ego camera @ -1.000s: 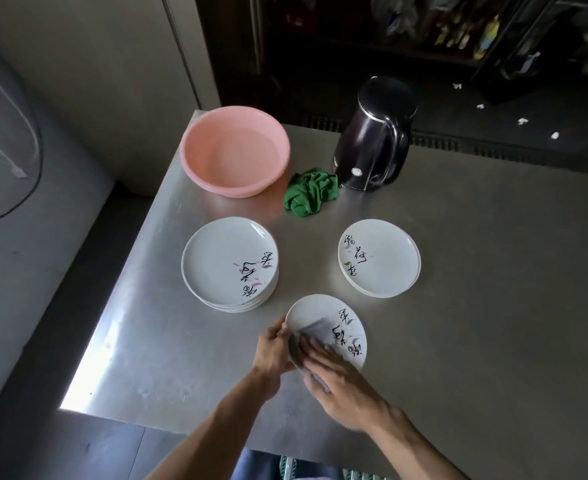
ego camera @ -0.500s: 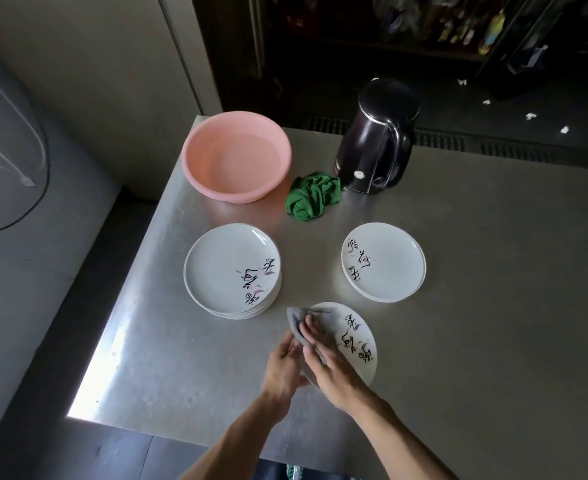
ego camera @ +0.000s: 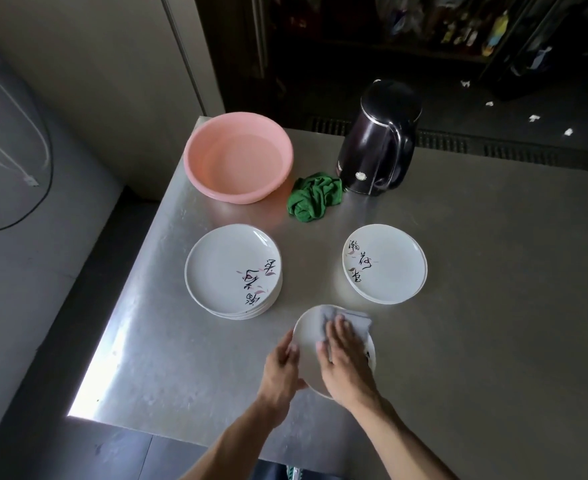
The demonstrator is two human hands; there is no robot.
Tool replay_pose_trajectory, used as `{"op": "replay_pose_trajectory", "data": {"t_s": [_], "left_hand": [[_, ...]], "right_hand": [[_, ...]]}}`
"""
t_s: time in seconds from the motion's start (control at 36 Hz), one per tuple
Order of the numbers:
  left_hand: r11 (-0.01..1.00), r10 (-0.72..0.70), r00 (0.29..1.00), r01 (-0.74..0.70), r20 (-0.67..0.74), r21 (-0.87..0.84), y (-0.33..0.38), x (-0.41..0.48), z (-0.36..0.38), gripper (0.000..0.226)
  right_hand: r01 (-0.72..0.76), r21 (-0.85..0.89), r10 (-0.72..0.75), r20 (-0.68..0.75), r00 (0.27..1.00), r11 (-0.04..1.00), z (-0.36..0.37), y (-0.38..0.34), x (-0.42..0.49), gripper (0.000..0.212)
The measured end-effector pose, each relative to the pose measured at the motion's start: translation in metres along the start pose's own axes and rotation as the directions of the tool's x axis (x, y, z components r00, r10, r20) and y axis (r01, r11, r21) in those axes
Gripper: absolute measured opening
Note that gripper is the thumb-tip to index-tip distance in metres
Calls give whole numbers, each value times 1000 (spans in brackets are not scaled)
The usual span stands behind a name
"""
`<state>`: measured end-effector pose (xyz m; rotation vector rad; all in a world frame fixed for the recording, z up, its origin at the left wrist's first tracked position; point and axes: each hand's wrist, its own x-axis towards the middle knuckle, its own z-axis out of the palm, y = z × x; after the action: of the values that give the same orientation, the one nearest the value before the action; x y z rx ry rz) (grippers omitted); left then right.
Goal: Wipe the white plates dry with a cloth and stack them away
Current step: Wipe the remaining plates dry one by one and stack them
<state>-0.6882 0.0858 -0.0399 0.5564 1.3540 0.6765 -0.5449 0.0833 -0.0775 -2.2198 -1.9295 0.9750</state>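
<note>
A white plate (ego camera: 308, 336) with dark brush lettering lies on the metal table near its front edge. My left hand (ego camera: 283, 370) holds its left rim, thumb on top. My right hand (ego camera: 346, 358) lies flat, fingers straight, pressing a grey cloth (ego camera: 353, 320) onto the plate's far side. A stack of several white plates (ego camera: 233, 271) stands to the left. A second, lower stack of white plates (ego camera: 386, 263) stands to the right.
A pink basin (ego camera: 237, 157) sits at the table's back left corner. A crumpled green cloth (ego camera: 314, 196) lies beside a dark electric kettle (ego camera: 379, 138). The table (ego camera: 493, 306) drops off at its left and front edges.
My right hand has slid the grey cloth from the plate's left part to its far right side. The plate has turned under it, hiding most of the lettering. My left hand stays on the rim.
</note>
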Motion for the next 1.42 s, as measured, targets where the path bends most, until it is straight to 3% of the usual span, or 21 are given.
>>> {"op": "replay_pose_trajectory", "data": {"t_s": [0.06, 0.11, 0.19, 0.25, 0.33, 0.39, 0.47, 0.53, 0.58, 0.67, 0.75, 0.83, 0.89, 0.94, 1.06, 1.14, 1.19, 1.25, 1.31, 1.36, 1.42], "left_hand": [[995, -5, 998, -2, -66, -98, -5, -3, 3, 33], [990, -26, 993, 9, -116, -144, -10, -6, 7, 26], [996, -26, 987, 12, -160, -89, -14, -7, 11, 13], [996, -22, 987, 8, -160, -86, -10, -7, 10, 28], [996, -17, 994, 7, -112, -88, -6, -7, 5, 32], [996, -29, 996, 22, -83, -87, -9, -4, -1, 29], [994, -53, 998, 49, -38, -93, -9, 0, -4, 48], [997, -34, 999, 34, -1, -70, -3, 2, -3, 51], [1000, -4, 999, 4, 47, -10, 2, 1, -1, 55], [1000, 7, 994, -10, 112, 26, 6, -2, 0, 50], [1000, -14, 994, 15, 109, -7, 6, -3, -3, 39], [997, -19, 998, 24, 66, -72, 2, -2, -6, 52], [983, -41, 999, 41, 6, -178, -1, -2, -4, 55], [970, -59, 996, 41, -68, -240, -5, -1, -1, 53], [992, -15, 988, -4, -155, -125, -7, -6, 4, 15], [999, -33, 991, 27, -133, -47, -3, -8, 1, 30], [998, -54, 994, 51, -100, -33, -6, -8, 0, 23], [997, -75, 994, 72, -78, -41, -12, -7, -3, 29], [995, -90, 994, 87, -63, -55, -13, -6, -2, 44], [995, -84, 995, 82, -48, -51, -9, -5, 0, 48], [999, -52, 999, 52, 12, -14, -4, -3, 1, 52]], "right_hand": [[-210, 29, 210, -12, 978, 977, -6, -2, 3, 61], [-273, 199, 277, 9, 961, 941, -9, -9, 3, 63], [-170, 573, 140, 97, 985, 802, -13, -27, -8, 60], [-33, 708, -78, 124, 989, 706, -16, -35, -17, 54], [15, 688, -220, 210, 953, 726, -16, -30, -15, 53], [60, 544, -204, 210, 956, 837, -16, -19, -5, 54], [10, 76, -19, 122, 992, 997, -14, -3, 8, 59], [-163, -7, 163, 84, 983, 987, -17, -6, 10, 64], [-194, 51, 186, 133, 974, 980, -16, -13, 7, 65], [6, 276, -64, 201, 978, 961, -13, -21, -2, 58], [86, 531, -223, 200, 954, 843, -17, -25, -8, 53], [88, 332, -152, 173, 973, 939, -13, -16, 1, 55], [-56, 103, 41, 135, 990, 993, -12, -11, 10, 59], [-184, 113, 169, 130, 977, 976, -15, -11, 15, 61], [-37, 430, -54, 198, 979, 902, -22, -17, 4, 54], [26, 641, -209, 210, 955, 767, -26, -27, -11, 55], [65, 597, -258, 244, 935, 800, -20, -24, -11, 54], [106, 407, -224, 254, 941, 907, -17, -14, -5, 51], [37, 99, -57, 206, 977, 994, -17, -6, 2, 56], [-123, -104, 139, 159, 977, 987, -21, -5, 5, 62], [-113, -186, 146, 174, 974, 976, -21, -11, 3, 61]]}}
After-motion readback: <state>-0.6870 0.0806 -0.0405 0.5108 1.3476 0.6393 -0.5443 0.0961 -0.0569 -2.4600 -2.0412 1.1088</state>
